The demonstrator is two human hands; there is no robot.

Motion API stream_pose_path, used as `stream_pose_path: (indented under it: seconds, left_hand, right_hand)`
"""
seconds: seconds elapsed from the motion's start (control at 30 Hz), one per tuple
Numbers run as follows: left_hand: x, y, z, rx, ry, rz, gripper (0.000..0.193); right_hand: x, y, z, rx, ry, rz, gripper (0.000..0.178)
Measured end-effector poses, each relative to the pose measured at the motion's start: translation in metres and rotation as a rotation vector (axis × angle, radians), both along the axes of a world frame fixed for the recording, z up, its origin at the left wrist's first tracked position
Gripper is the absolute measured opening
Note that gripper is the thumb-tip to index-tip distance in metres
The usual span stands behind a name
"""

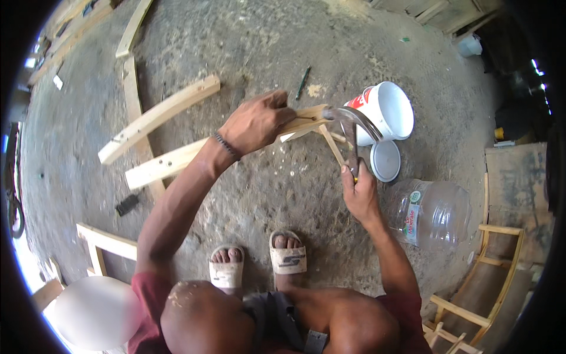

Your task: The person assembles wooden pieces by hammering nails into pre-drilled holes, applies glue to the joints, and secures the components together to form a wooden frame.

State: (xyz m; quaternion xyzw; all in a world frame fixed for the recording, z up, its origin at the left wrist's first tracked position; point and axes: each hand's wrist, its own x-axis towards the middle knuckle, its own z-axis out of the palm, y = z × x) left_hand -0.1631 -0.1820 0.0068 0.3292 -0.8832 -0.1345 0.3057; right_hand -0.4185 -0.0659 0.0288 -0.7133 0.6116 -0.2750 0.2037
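My left hand [259,121] is closed around a pale piece of wood [321,111], whose end sticks out to the right of the fingers. A thin, nail-like rod [305,117] lies along the wood by my thumb; whether my fingers pinch it is unclear. My right hand [361,192] grips a claw hammer [354,147] low on its handle. The hammer's striking end is at or very close to the end of the wood, and its curved claw points right. Narrow wooden strips [332,144] stand below the hammer head, partly covered by it.
A white bucket [377,112] lies tipped behind the hammer, near a round lid [385,160] and a large clear bottle [430,213]. Beams [159,120] lie on the left floor, a green pencil-like stick [303,81] ahead. Wooden frames [501,277] stand at right.
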Motion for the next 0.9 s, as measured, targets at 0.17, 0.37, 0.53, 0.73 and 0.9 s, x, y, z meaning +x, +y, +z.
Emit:
stream_pose_path:
  seconds: [0.17,0.37,0.53,0.73,0.9]
  left_hand:
    - [0.007,-0.005,-0.002,-0.010,-0.015,0.012,0.021]
    - [0.013,-0.001,0.014,-0.143,0.032,0.102,0.017]
    - [0.097,0.047,0.060,0.021,0.053,0.325,0.012]
    - [0.222,0.133,0.057,0.131,-0.096,0.538,0.015]
    - [0.226,0.153,0.038,0.173,-0.028,0.439,0.018]
  right_hand:
    - [0.011,0.001,0.020,0.151,-0.448,-0.189,0.020]
    - [0.022,0.002,0.010,0.238,-0.298,-0.164,0.022]
    - [0.039,0.013,-0.017,0.162,-0.236,-0.089,0.021]
    - [0.056,0.012,-0.013,0.206,-0.186,-0.073,0.026]
    - [0.066,0.008,-0.016,0.214,-0.208,-0.049,0.026]
